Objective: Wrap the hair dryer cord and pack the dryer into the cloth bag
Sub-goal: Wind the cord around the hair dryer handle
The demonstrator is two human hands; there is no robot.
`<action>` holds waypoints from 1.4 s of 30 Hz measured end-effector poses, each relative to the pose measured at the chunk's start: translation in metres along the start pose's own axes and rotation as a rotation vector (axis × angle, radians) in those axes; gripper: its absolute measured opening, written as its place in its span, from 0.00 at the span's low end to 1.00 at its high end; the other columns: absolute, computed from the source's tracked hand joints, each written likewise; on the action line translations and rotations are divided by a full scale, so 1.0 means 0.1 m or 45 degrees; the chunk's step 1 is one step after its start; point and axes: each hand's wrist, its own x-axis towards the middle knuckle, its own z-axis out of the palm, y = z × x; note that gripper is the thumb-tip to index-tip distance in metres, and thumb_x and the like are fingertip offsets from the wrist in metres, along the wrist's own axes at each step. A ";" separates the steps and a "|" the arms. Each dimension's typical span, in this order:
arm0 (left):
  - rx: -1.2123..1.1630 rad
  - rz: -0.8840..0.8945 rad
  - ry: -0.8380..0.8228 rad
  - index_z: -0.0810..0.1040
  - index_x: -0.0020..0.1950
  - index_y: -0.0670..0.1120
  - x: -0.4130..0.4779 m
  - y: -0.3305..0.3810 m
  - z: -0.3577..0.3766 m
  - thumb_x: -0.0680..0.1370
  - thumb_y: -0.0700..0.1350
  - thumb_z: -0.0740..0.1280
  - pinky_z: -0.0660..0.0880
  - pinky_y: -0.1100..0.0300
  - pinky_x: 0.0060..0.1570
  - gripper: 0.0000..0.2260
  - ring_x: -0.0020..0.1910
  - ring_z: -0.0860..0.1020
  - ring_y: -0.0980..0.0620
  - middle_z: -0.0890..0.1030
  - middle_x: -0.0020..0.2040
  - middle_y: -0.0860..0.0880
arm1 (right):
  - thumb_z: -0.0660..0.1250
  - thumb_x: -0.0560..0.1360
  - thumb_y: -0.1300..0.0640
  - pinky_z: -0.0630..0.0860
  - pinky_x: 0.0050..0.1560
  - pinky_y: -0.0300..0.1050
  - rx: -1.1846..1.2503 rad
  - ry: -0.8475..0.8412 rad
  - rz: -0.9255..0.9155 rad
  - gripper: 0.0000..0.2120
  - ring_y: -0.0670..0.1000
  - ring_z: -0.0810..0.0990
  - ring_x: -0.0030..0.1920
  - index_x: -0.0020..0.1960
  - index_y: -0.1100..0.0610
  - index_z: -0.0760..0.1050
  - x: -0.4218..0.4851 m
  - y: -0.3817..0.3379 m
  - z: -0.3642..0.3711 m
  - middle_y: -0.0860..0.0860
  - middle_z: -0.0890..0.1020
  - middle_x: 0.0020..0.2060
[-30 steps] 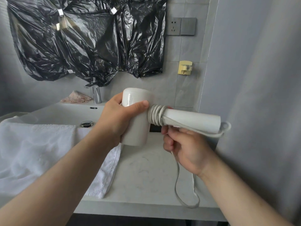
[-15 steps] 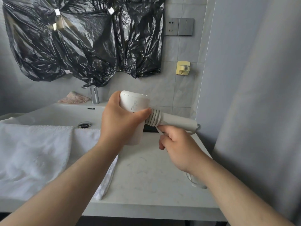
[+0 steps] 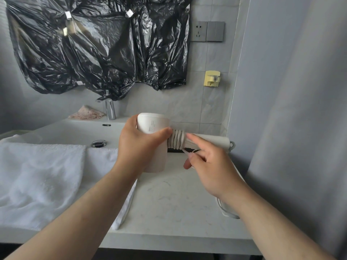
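Marble counter [image 3: 178, 209], white towel [image 3: 37, 184], black plastic sheeting [image 3: 97, 49], tiled wall [image 3: 212, 102]

- We see a pale marbled counter [image 3: 169, 203], its bare stretch speckled with faint dark marks, lying just right of the white towel [image 3: 41, 181].
- The towel drapes over the counter's left part, and its right edge hangs past the front lip.
- Behind the towel we find the sink basin [image 3: 71, 130], with its drain plug [image 3: 99, 143] close to the towel's far edge.
- Behind the towel, on the basin's back ledge, stands the chrome faucet [image 3: 109, 109], with a crumpled pinkish cloth [image 3: 87, 115] just left of it.
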 end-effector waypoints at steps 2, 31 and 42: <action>-0.015 -0.043 -0.025 0.78 0.51 0.51 0.00 -0.02 -0.02 0.65 0.51 0.81 0.83 0.48 0.40 0.20 0.41 0.82 0.51 0.83 0.43 0.52 | 0.65 0.78 0.56 0.64 0.28 0.30 -0.106 0.092 0.000 0.21 0.42 0.70 0.22 0.69 0.44 0.70 0.03 0.02 -0.02 0.49 0.83 0.32; 0.506 0.187 -0.261 0.71 0.53 0.57 -0.13 -0.01 0.00 0.61 0.60 0.78 0.79 0.53 0.40 0.26 0.41 0.79 0.55 0.80 0.42 0.56 | 0.70 0.71 0.47 0.74 0.35 0.45 -0.722 -0.205 -0.041 0.09 0.46 0.76 0.31 0.50 0.47 0.76 0.07 0.00 -0.26 0.48 0.78 0.29; 0.659 0.247 -0.422 0.72 0.52 0.56 -0.09 0.07 0.00 0.58 0.62 0.77 0.78 0.54 0.40 0.27 0.43 0.79 0.55 0.79 0.42 0.56 | 0.73 0.71 0.61 0.74 0.43 0.31 -0.493 -0.389 -0.134 0.10 0.40 0.80 0.42 0.38 0.46 0.79 0.15 -0.13 -0.32 0.41 0.82 0.39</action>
